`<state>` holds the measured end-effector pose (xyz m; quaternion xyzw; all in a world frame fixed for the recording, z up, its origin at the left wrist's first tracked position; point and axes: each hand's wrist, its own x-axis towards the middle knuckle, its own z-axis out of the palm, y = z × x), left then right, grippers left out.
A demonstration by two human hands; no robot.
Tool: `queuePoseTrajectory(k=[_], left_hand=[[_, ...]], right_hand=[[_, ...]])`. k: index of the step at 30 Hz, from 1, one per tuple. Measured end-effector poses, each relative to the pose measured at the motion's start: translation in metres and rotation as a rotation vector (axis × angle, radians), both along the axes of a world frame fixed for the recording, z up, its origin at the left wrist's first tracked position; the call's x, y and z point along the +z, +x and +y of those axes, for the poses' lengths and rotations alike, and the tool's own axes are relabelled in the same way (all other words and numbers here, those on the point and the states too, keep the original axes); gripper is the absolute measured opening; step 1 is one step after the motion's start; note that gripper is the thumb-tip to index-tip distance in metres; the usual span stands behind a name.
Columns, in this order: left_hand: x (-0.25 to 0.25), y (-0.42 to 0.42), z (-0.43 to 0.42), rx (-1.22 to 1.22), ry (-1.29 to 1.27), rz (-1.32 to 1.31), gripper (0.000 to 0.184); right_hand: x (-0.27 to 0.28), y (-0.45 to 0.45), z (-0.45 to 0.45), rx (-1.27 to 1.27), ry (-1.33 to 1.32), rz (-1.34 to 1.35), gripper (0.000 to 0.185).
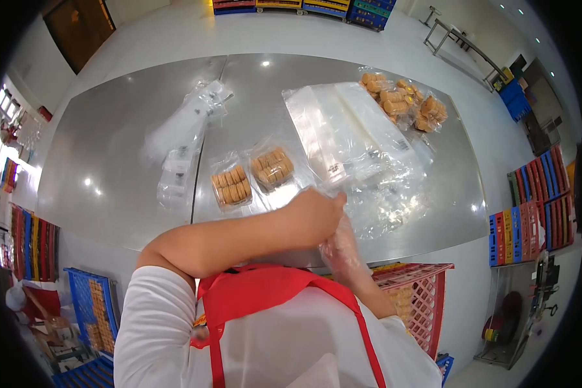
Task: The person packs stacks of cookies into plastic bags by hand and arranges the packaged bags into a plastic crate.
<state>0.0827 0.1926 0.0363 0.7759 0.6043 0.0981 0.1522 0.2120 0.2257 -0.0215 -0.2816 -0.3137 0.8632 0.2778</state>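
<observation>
My left hand (312,213) is closed in front of me, its fingers gripping clear plastic near the table's front edge. Just below it, my right hand (337,249) is wrapped in clear plastic, with its fingers hidden behind my left hand. Left of my hands lie two clear packs of round brown biscuits, one pack (231,186) nearer me and another pack (272,167) beside it. Beyond my hands, a stack of flat clear bags (349,129) spreads over the steel table (123,129), with crumpled clear plastic (388,200) at its near side.
Several biscuit packs (398,100) are heaped at the back right. Smaller clear bags (187,129) lie on the table's left half. A red crate (427,297) stands against the near right edge; a blue crate (87,304) is at lower left. Stacked crates (524,226) stand right.
</observation>
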Motion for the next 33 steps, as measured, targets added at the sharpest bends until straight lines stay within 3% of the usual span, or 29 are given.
queuePoseTrajectory(k=[1, 4, 6, 8, 10, 12, 15, 19, 26, 29, 31, 33], left_hand=[[0.0, 0.006, -0.004, 0.002, -0.045, 0.048, 0.066], [0.007, 0.018, -0.007, 0.016, -0.16, 0.17, 0.074], [0.01, 0.018, -0.006, 0.047, -0.205, 0.216, 0.078], [-0.017, 0.021, -0.012, 0.092, -0.013, 0.166, 0.079], [-0.012, 0.023, -0.016, 0.137, 0.006, 0.127, 0.08], [0.001, 0.034, -0.015, 0.172, -0.15, 0.099, 0.081], [-0.008, 0.045, -0.018, 0.035, -0.083, 0.317, 0.081], [0.01, 0.054, -0.016, -0.053, -0.356, 0.162, 0.081], [0.011, 0.031, -0.027, -0.025, -0.201, 0.062, 0.078], [-0.009, 0.035, -0.03, -0.043, -0.154, 0.002, 0.074], [-0.008, 0.041, -0.03, -0.079, -0.184, 0.013, 0.071], [-0.003, 0.05, -0.032, -0.147, -0.263, 0.089, 0.068]], right_hand=[[0.013, -0.004, -0.004, -0.04, -0.177, 0.004, 0.059], [0.002, -0.014, -0.002, -0.034, -0.285, 0.056, 0.054], [-0.014, -0.02, 0.002, -0.03, -0.278, 0.084, 0.051], [-0.023, -0.022, 0.003, -0.028, -0.275, 0.099, 0.048], [-0.028, -0.026, 0.004, -0.03, -0.268, 0.106, 0.045], [-0.033, -0.033, 0.005, -0.034, -0.268, 0.12, 0.042], [-0.047, -0.051, 0.009, -0.033, -0.249, 0.168, 0.038], [-0.067, -0.071, 0.011, -0.015, -0.24, 0.233, 0.032], [-0.076, -0.053, 0.018, 0.06, -0.222, 0.299, 0.022], [-0.058, -0.053, 0.009, -0.104, -0.127, 0.126, 0.016], [-0.058, -0.067, 0.001, -0.349, -0.11, -0.067, 0.015], [-0.073, -0.069, 0.007, -0.246, 0.643, -0.414, 0.01]])
